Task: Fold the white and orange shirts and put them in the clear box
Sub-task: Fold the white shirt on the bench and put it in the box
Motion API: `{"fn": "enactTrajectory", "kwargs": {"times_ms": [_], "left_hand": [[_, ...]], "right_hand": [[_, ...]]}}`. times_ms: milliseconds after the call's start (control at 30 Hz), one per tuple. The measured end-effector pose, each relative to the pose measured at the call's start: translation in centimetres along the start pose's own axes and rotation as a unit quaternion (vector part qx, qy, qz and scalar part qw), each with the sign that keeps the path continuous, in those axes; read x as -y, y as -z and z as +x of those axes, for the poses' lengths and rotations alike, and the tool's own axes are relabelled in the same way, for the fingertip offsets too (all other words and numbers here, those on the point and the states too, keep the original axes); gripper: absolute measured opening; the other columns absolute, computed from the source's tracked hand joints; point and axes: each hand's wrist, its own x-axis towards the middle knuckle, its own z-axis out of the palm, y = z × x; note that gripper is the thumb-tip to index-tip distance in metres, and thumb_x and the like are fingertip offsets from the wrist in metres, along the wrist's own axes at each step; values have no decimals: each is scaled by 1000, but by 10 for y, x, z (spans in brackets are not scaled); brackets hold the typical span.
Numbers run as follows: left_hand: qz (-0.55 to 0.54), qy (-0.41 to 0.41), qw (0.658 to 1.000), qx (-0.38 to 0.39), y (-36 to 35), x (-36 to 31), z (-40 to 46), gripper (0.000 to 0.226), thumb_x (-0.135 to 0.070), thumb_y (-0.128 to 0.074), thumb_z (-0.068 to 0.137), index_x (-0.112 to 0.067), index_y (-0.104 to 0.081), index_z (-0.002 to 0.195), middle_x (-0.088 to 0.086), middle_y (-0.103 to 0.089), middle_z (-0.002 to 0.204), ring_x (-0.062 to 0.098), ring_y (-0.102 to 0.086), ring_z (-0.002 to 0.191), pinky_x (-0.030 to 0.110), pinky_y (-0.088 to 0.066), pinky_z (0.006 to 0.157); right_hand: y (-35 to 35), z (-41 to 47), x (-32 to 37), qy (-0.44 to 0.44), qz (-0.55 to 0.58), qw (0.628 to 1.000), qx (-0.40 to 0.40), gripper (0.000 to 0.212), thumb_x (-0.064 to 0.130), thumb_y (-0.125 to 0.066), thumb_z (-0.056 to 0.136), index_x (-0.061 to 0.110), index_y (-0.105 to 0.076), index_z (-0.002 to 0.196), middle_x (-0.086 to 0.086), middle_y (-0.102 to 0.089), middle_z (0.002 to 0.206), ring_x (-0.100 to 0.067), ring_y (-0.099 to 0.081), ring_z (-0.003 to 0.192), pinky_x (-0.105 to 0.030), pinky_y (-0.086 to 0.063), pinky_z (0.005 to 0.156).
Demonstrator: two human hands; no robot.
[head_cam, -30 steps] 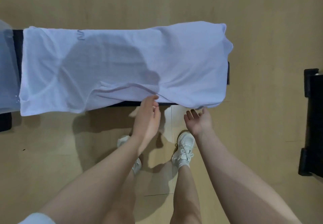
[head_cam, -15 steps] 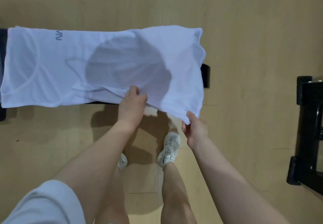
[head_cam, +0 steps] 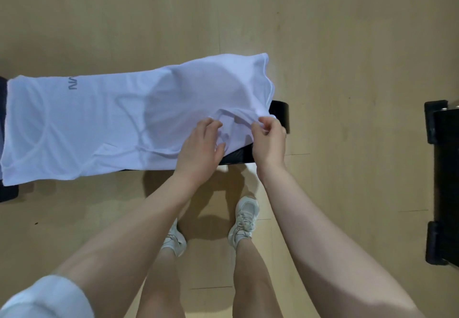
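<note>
A white shirt point(head_cam: 104, 124) lies spread lengthwise over a narrow black bench point(head_cam: 279, 116), with a small grey logo near its far left. My right hand point(head_cam: 269, 141) pinches the shirt's near right corner and has it lifted back over the cloth. My left hand point(head_cam: 201, 148) rests on the shirt just left of that fold, fingers spread and pressing the fabric. The orange shirt and the clear box are out of view.
The bench stands on a light wooden floor point(head_cam: 347, 44). A black piece of furniture point(head_cam: 444, 186) is at the right edge. My legs and white shoes point(head_cam: 244, 218) are directly below the bench's near side.
My right hand took hold of the hanging right corner and carried it up onto the bench top. My left hand moved from the shirt's near edge onto the cloth. The view shifted left.
</note>
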Motion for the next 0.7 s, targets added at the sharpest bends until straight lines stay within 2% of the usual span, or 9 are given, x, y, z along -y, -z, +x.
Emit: {"fn": "enactTrajectory", "kwargs": {"times_ms": [67, 133, 267, 300, 367, 467, 567, 633, 700], "left_hand": [[27, -16, 999, 18, -3, -2, 6, 31, -14, -58, 78, 1, -56, 104, 26, -55, 108, 41, -60, 81, 36, -47, 58], [39, -17, 999, 26, -6, -5, 12, 25, -6, -63, 77, -1, -60, 101, 26, -55, 108, 41, -59, 80, 34, -41, 55], [95, -101, 990, 12, -21, -7, 24, 31, -23, -45, 76, -7, -59, 98, 21, -61, 102, 36, -61, 77, 36, -48, 54], [110, -120, 987, 15, -25, -7, 26, 36, -27, -44, 75, -8, -58, 101, 19, -62, 104, 35, -62, 80, 35, -49, 56], [99, -97, 988, 66, -28, -11, 31, 47, -33, -47, 76, -6, -55, 114, 17, -58, 115, 36, -60, 96, 38, -51, 64], [14, -5, 992, 126, -24, -18, 38, 55, -34, -56, 83, -9, -41, 129, 11, -50, 124, 31, -48, 113, 42, -48, 76], [-179, 122, 976, 21, -2, -27, 45, 26, -26, -48, 91, -8, -47, 110, 9, -61, 99, 29, -58, 93, 33, -40, 66], [-243, 189, 950, -58, 18, -20, 50, 24, -27, -42, 94, -7, -52, 102, 10, -64, 93, 30, -58, 90, 29, -35, 65], [-283, 237, 925, -96, 33, -1, 54, 19, -23, -42, 95, -9, -53, 88, 2, -59, 80, 29, -55, 89, 26, -29, 62]], "right_hand": [[9, 8, -15, -89, 56, 994, -11, 44, 17, -56, 88, 14, -41, 129, -7, -41, 129, -17, -49, 103, -28, -40, 90], [11, 17, -23, -164, 91, 982, 6, 65, 20, -57, 89, 14, -21, 143, -7, -34, 144, -22, -44, 121, -30, -37, 96], [6, 38, -23, -194, 176, 965, -27, 36, 9, -59, 87, -5, -47, 118, -28, -58, 114, -30, -60, 89, -32, -52, 79], [8, 40, -21, -188, 191, 963, -34, 26, 6, -57, 87, -6, -53, 110, -29, -61, 100, -31, -62, 79, -25, -53, 69], [14, 38, -16, -160, 195, 967, -18, 7, 3, -54, 88, 0, -59, 92, -15, -57, 74, -19, -55, 59, -16, -46, 51], [8, 27, 4, -24, 118, 992, 24, 7, 7, -57, 87, 2, -59, 81, -10, -49, 70, -20, -47, 66, -27, -42, 60], [-12, 14, 35, 158, -49, 983, 75, 12, 19, -59, 85, 10, -68, 85, -1, -65, 75, -22, -59, 76, -33, -47, 74], [-24, 9, 51, 187, -51, 977, 94, 19, 12, -56, 87, 9, -68, 101, -5, -69, 98, -19, -61, 95, -26, -45, 85], [-29, 9, 51, 191, -80, 978, 32, 26, 5, -55, 87, 5, -62, 112, -10, -61, 113, -21, -55, 108, -19, -40, 90]]}}
